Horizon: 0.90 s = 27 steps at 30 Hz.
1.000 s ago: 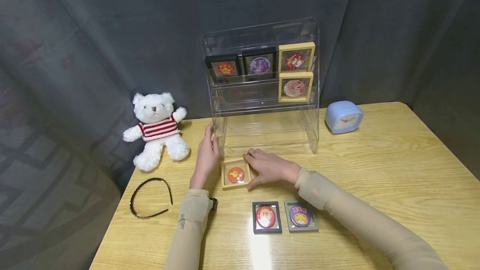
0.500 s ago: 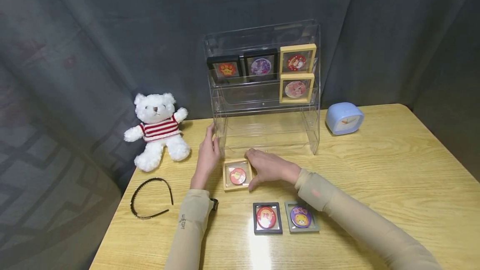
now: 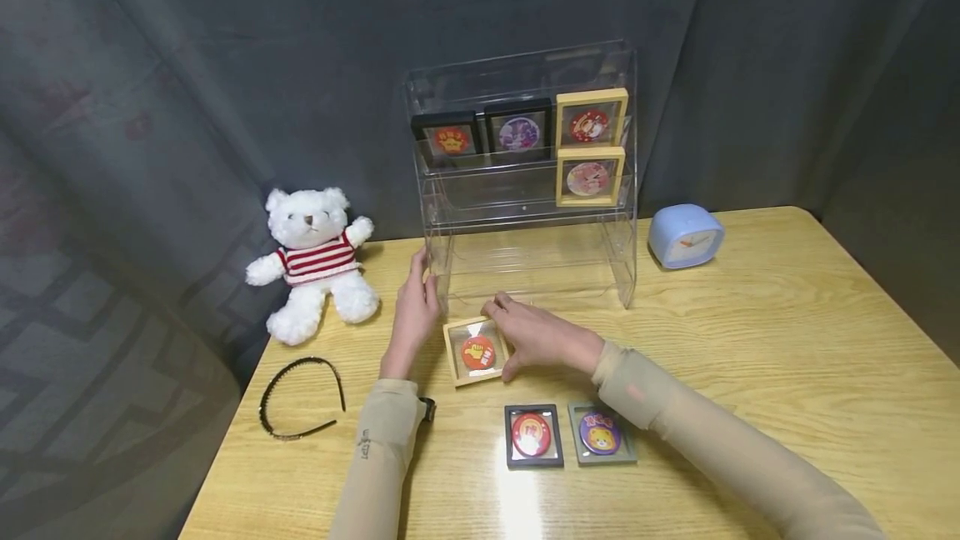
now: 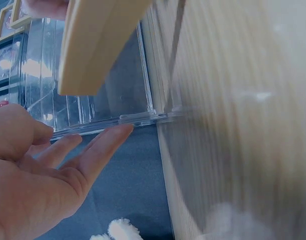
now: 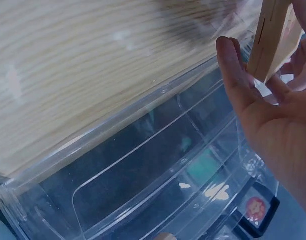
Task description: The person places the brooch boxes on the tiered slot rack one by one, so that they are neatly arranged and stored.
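A light-wood display frame with an orange thumbs-up badge (image 3: 477, 352) is pinched in my right hand (image 3: 542, 334), just in front of the stand's lower left corner. In the left wrist view the edge of this frame (image 4: 95, 45) looms close, above the table. My left hand (image 3: 415, 315) touches the left side of the clear tiered stand (image 3: 495, 222); its fingers (image 4: 100, 150) reach along the side panel, nearly straight. In the right wrist view, my right fingers (image 5: 235, 75) hold the frame's side.
On the stand's upper tiers sit two black frames (image 3: 491, 125) and two light-wood frames (image 3: 591, 150). A dark frame (image 3: 534, 435) and a grey frame (image 3: 602, 433) lie on the table. A white teddy bear (image 3: 318, 261), a black headband (image 3: 270, 382) and a blue clock (image 3: 686, 236) stand around.
The light-wood frame has tilted and turned slightly in my right hand, shifting a little to the right. My left hand has stayed at the stand's side.
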Available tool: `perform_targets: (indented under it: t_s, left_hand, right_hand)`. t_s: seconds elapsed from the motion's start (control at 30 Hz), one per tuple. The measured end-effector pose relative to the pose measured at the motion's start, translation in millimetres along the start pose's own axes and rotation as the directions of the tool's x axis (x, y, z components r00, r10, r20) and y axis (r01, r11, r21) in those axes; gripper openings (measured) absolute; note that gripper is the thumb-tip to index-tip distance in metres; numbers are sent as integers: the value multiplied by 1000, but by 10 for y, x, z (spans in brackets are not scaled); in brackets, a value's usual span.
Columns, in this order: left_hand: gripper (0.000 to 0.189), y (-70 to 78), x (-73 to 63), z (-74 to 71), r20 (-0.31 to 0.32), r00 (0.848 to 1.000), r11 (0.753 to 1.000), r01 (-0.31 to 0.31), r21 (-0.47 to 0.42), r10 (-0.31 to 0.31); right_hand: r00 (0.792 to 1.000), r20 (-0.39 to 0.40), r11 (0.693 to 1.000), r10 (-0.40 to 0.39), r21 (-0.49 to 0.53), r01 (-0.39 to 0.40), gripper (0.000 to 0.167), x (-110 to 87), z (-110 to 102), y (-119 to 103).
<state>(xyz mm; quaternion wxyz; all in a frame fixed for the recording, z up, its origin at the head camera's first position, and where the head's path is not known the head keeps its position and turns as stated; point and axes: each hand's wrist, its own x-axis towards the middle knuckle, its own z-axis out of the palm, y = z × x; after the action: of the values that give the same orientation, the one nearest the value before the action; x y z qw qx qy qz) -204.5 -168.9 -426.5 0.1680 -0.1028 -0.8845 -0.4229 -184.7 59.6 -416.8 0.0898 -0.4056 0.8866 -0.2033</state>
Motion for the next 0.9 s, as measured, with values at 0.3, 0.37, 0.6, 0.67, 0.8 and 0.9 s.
perform_targets:
  t_s: [0.3, 0.37, 0.6, 0.67, 0.8, 0.9]
  left_hand:
    - [50, 3, 4, -20, 11, 999, 1000, 30, 0, -30]
    - [50, 7, 4, -21, 8, 1000, 1000, 28, 0, -28]
    - [50, 13, -11, -13, 3, 1000, 1000, 12, 0, -12]
    - [50, 9, -13, -10, -1, 1000, 1000, 3, -1, -3]
    - [49, -9, -7, -3, -5, 1000, 1000, -1, 1, 2]
    - [49, -19, -3, 1, -5, 1000, 1000, -2, 4, 2]
  right_hand:
    - [986, -127, 993, -106, -69, 98, 73, -25, -14, -25]
    - [983, -141, 991, -120, -82, 110, 70, -39, -34, -30]
    - [974, -193, 992, -121, -62, 111, 56, -78, -42, 10]
    - [966, -223, 991, -132, -52, 123, 44, -80, -39, 22]
    - [948, -281, 988, -152, -50, 144, 28, -89, -43, 39]
    - [940, -305, 988, -154, -52, 145, 21, -99, -42, 54]
